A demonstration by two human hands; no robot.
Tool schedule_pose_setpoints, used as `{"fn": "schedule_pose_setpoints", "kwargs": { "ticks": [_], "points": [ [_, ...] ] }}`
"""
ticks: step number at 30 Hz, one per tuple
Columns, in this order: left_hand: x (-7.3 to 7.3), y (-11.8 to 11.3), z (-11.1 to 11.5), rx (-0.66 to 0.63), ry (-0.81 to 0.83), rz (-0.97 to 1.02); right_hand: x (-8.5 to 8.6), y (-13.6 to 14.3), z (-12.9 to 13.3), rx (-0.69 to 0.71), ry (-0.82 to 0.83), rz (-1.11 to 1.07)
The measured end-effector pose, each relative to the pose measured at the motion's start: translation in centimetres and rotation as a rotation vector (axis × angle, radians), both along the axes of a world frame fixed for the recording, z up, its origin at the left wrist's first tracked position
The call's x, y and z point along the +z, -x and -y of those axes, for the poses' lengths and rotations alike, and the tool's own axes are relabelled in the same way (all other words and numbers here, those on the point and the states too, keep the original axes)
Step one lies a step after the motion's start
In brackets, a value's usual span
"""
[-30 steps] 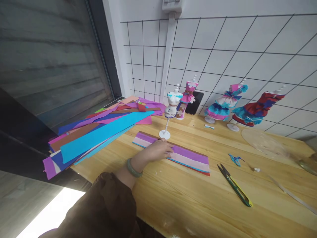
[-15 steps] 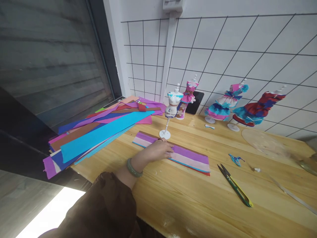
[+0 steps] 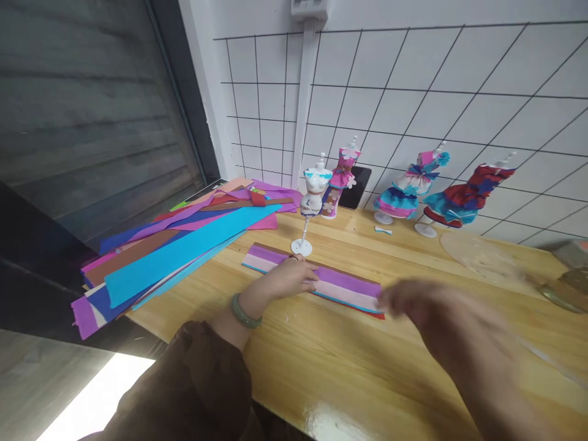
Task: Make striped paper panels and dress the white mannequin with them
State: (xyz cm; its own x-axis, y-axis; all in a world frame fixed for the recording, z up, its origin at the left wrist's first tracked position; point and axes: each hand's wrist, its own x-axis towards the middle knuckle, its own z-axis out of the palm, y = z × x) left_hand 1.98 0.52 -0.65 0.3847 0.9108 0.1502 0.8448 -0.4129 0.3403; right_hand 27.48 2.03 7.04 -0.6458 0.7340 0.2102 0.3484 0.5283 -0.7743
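Observation:
A layered stack of crepe paper strips (image 3: 346, 285) lies on the wooden table, purple, pale pink, blue, brown and red showing in bands. Across its middle rests my left hand (image 3: 294, 275), fingers stretched over the top layer and pressing it down. My right hand (image 3: 441, 318) is smeared by motion at the stack's right end; whether its fingertips touch or pinch the paper I cannot tell. Just behind my left hand stands a small white mannequin (image 3: 315, 191) on a round base, with a blue band around its chest.
More coloured strips (image 3: 184, 251) are heaped at the left. Along the wall stand a pink-dressed mannequin (image 3: 344, 168), two more in ruffled dresses (image 3: 404, 187), and a phone (image 3: 356, 188). A tiny bow (image 3: 383, 230) and a clear round sheet (image 3: 478, 254) lie on the table.
My right hand has come in from the right to the stack's end, now covering the snips and blue scrap seen before. My left hand stays on the strips. The view has shifted slightly.

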Motion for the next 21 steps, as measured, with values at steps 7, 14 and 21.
{"fn": "schedule_pose_setpoints", "kwargs": {
  "ticks": [7,14,21],
  "points": [
    [-0.4,0.1,-0.2,0.004,0.012,0.001,-8.1,1.3,-10.4,-0.2,-0.104,0.333],
    [-0.5,0.2,-0.3,-0.003,0.019,0.008,-8.7,0.4,-10.6,-0.058,-0.015,0.422],
    [0.3,-0.1,-0.2,0.106,-0.082,0.101,-7.3,1.0,-9.8,-0.014,0.002,0.294]
  ]
}}
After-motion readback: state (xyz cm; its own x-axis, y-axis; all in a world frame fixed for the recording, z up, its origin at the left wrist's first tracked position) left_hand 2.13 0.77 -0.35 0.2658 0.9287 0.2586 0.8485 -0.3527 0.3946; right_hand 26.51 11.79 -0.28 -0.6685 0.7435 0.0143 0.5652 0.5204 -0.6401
